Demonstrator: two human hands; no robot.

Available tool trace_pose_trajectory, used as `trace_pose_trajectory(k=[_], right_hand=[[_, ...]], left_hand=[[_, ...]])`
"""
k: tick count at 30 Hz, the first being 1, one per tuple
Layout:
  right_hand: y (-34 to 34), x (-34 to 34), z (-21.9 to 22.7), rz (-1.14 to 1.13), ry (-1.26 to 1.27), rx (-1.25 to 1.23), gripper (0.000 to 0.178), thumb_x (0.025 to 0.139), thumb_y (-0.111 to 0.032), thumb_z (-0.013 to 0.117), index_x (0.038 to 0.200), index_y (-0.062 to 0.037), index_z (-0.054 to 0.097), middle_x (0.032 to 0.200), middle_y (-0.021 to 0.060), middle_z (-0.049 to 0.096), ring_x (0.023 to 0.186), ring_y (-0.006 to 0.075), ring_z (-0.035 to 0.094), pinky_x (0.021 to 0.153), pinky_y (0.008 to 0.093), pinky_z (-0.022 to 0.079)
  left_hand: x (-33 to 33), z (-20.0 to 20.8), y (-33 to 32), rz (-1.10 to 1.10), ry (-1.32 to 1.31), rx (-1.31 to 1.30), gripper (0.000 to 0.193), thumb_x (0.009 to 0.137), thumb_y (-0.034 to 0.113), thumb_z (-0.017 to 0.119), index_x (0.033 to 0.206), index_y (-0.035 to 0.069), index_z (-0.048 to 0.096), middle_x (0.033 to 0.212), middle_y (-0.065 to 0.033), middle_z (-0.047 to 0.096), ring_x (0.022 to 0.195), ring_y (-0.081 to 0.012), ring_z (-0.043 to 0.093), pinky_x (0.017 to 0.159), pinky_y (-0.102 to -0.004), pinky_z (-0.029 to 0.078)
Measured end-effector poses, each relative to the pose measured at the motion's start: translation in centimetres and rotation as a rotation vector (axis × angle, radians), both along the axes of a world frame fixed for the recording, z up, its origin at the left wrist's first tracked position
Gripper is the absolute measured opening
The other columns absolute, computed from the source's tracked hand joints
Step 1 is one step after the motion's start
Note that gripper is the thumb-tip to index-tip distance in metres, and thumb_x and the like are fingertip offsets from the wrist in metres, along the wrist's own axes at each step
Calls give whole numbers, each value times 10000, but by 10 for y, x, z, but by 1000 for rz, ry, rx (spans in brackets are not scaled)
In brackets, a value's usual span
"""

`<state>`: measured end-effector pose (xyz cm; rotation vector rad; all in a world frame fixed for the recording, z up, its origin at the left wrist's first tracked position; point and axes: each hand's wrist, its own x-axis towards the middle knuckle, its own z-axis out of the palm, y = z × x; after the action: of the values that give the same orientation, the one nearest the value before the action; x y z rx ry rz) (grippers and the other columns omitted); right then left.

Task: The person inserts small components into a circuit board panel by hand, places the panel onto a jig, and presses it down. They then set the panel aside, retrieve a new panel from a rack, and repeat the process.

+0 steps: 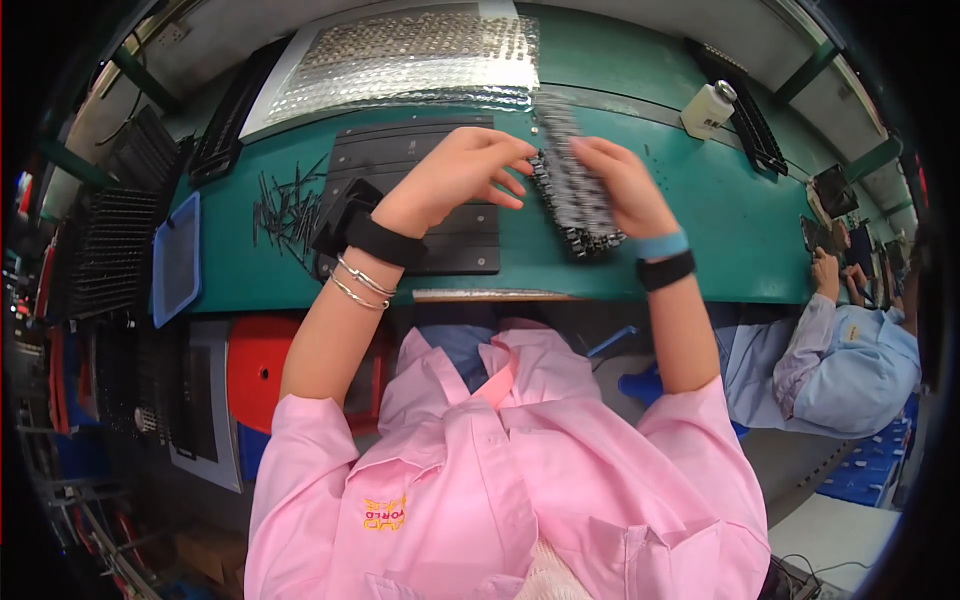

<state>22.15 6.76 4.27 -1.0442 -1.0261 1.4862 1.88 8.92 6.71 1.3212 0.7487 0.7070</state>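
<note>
My right hand (622, 188) is closed on the edge of a long dark strip with rows of small parts (575, 165), smeared by motion. Under it on the green bench lies a bundle of similar black and silver pieces (590, 243), partly covered by the strip. My left hand (468, 172) hovers left of the strip above a black grooved plate (440, 240). Its fingers are apart, the fingertips close to the strip's left edge; whether they touch it I cannot tell. Both wrists wear black bands.
Loose thin black sticks (285, 215) are scattered left of the plate, beside a blue tray (178, 262). A clear sheet with rows of small parts (420, 55) lies at the back. A white bottle (708, 110) stands back right; a co-worker (850, 370) sits at right.
</note>
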Motion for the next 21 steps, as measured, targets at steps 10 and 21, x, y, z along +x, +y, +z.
trace_pose_trajectory(k=[10, 21], right_hand=[[-10, 101, -37, -500, -1438, 200, 402, 768, -319, 610, 941, 26, 499, 846, 122, 577, 787, 216, 542, 639, 315, 436], [-30, -5, -33, -265, -1406, 516, 477, 734, -229, 627, 1050, 92, 470, 946, 197, 553, 850, 319, 525, 769, 352, 423]], left_hand=[[34, -42, 1, -90, 616, 1006, 302, 738, 170, 588, 981, -2, 537, 866, -153, 564, 736, -234, 570, 646, -301, 471], [-9, -19, -26, -61, 394, 278, 237, 784, 122, 586, 961, -29, 539, 836, -73, 576, 706, -95, 544, 623, -226, 457]])
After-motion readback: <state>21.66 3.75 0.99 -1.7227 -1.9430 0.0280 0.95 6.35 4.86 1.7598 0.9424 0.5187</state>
